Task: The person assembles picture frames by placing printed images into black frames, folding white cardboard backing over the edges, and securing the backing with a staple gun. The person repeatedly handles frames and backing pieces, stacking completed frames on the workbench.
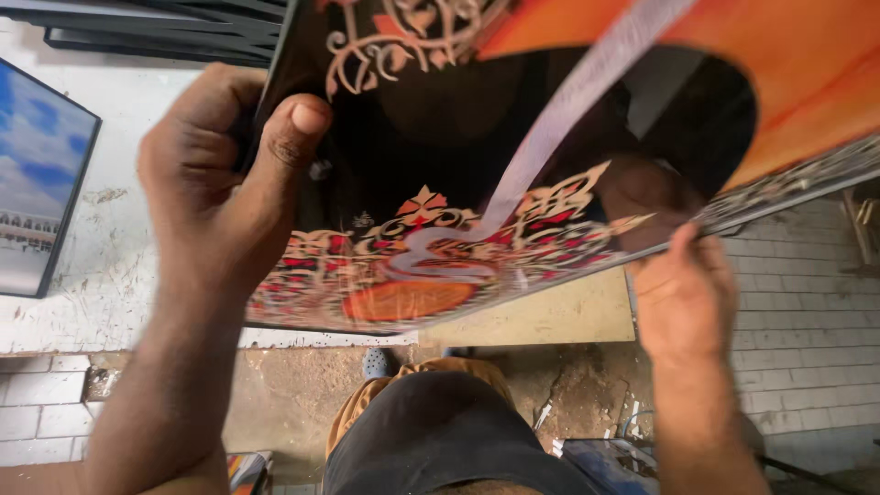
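Framed sky picture (41,183) at far left. My left hand (225,183) clamps the glossy ornamental panel (440,183) at its left edge, thumb on top; my right hand (683,293) pinches its lower edge — panel tilted above my lap.

No packages, labels or screens anywhere here. Closest thing is a glossy black-and-orange ornamental panel (513,165), held up tilted.

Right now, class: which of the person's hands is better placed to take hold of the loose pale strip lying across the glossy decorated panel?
Probably the right hand. It only pinches the panel at its lower edge, close to where the strip curls. The left hand wraps the far left edge, thumb on the face, seemingly carrying more of the hold.
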